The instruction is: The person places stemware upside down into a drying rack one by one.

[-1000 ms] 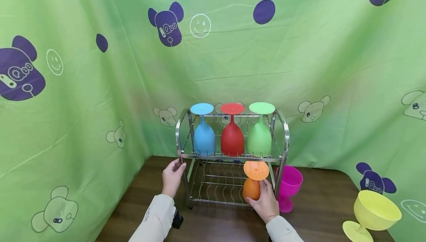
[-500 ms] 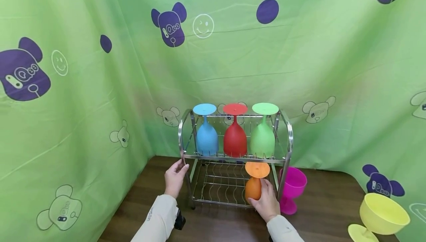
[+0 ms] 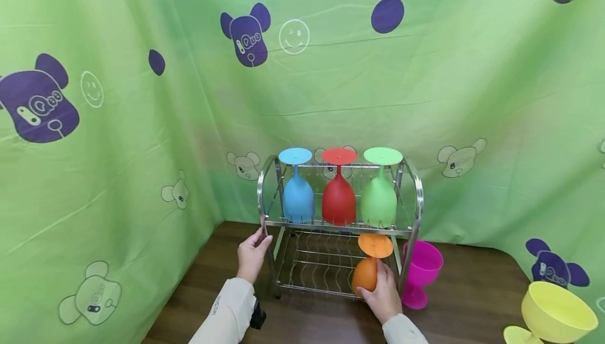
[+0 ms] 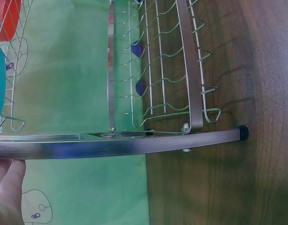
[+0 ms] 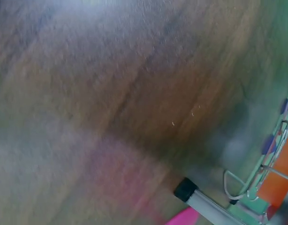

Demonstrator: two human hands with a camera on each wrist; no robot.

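Observation:
An orange goblet is upside down at the right end of the dish rack's lower tier, its foot tilted slightly to the right. My right hand holds its bowl, thumb in front and fingers on the right side. My left hand grips the left upright of the metal dish rack; in the left wrist view only some fingers show against the upright. Blue, red and light green goblets stand upside down on the upper tier. The right hand is out of its wrist view.
A magenta goblet stands upright just right of the rack. Farther right, a yellow goblet stands near the frame edge. A brown wooden table lies beneath, with green patterned cloth behind and at the sides.
The whole head view has shifted, so the scene sits farther right. My right hand has lowered the orange goblet slightly, and its foot now leans more to the right. My left hand keeps its grip.

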